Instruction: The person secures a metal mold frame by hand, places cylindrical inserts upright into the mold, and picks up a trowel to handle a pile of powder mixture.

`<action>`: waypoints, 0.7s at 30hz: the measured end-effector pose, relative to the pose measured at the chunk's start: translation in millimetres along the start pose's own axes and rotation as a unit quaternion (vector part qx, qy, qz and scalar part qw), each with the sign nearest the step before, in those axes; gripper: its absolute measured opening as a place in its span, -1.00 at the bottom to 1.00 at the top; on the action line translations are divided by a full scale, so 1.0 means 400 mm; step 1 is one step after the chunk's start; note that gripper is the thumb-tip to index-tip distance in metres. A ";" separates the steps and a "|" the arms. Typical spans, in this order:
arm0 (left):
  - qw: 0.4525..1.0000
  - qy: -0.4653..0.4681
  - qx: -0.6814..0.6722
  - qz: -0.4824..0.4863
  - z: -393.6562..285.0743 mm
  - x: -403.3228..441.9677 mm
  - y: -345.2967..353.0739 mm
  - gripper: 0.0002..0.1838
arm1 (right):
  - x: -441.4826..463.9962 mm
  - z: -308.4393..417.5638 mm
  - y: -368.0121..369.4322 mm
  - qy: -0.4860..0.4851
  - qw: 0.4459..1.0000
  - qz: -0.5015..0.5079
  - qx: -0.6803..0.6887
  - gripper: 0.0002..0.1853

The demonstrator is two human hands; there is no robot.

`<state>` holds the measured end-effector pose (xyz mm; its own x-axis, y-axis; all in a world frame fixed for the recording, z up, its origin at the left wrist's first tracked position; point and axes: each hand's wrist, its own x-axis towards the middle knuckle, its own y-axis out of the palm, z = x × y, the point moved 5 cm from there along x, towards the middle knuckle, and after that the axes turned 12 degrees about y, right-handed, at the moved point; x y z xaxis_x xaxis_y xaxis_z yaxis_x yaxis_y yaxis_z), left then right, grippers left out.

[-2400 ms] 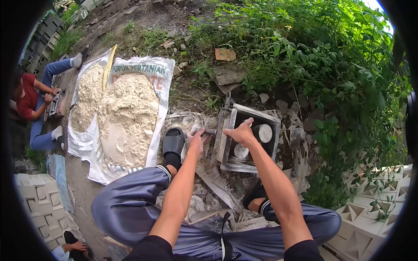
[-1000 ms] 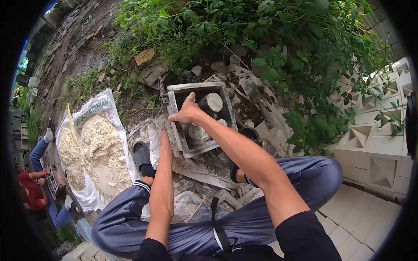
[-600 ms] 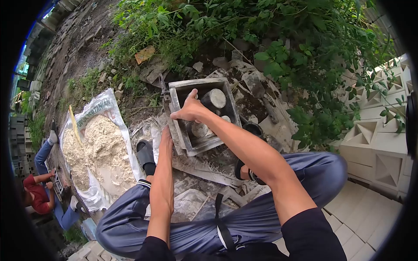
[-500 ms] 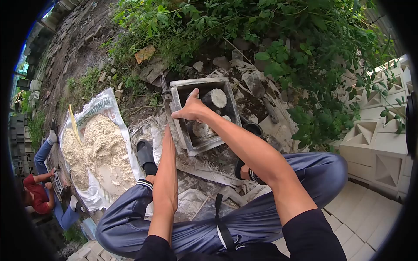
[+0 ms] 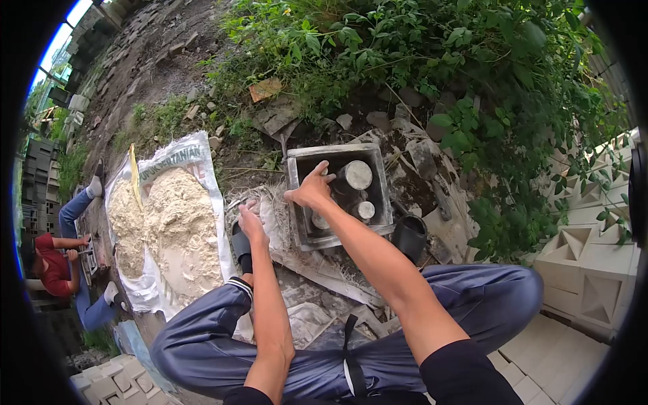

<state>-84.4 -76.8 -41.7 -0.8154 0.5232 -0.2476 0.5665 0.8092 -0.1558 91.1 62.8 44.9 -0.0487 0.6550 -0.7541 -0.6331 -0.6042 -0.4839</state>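
Observation:
A square grey metal mould box point(image 5: 297, 216) lies on the ground in front of me, with round white-topped cylinders point(image 5: 358, 175) inside it. My right hand point(image 5: 312, 189) grips the box's left wall, thumb on the outer side and fingers over the inside. To the left of the box, my left hand point(image 5: 252, 219) is raised above my sandal, fingers apart, holding nothing. A gap separates it from the box.
Pale powder point(image 5: 182, 223) is heaped on a white printed sack point(image 5: 214, 196) at left. Beyond it sits a person in a red shirt point(image 5: 54, 266). Pale patterned blocks point(image 5: 594, 283) are stacked at right, green plants point(image 5: 418, 47) grow ahead.
My left hand has come away from the box's left side and moved left. The view has shifted, so the box appears further right. My right hand stays on its wall.

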 end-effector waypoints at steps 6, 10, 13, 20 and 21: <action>0.996 0.026 0.044 0.070 0.047 -0.057 0.044 -0.44 | -0.003 0.035 0.104 0.149 0.979 -0.074 -0.118 0.34; 0.967 0.146 0.161 0.132 0.027 -0.145 0.088 -0.43 | -0.058 0.045 0.023 -0.026 0.989 -0.027 -0.146 -0.27; 0.946 0.144 0.229 0.178 0.012 -0.182 0.099 -0.41 | -0.065 -0.043 -0.181 -0.114 0.977 -0.153 -0.097 -0.61; 0.913 0.231 0.306 0.139 -0.014 -0.198 0.147 -0.33 | 0.147 -0.424 -0.198 -0.141 0.988 -0.065 0.018 -0.28; 0.915 0.227 0.292 0.157 -0.020 -0.184 0.143 -0.32 | 0.151 -0.442 -0.179 -0.130 0.988 -0.062 0.051 -0.23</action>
<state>7.2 -66.9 -24.8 -0.4907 0.8707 0.0345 0.6405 0.3872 -0.6632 270.1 65.4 -44.4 -0.1542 0.8235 -0.5460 -0.7199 -0.4721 -0.5088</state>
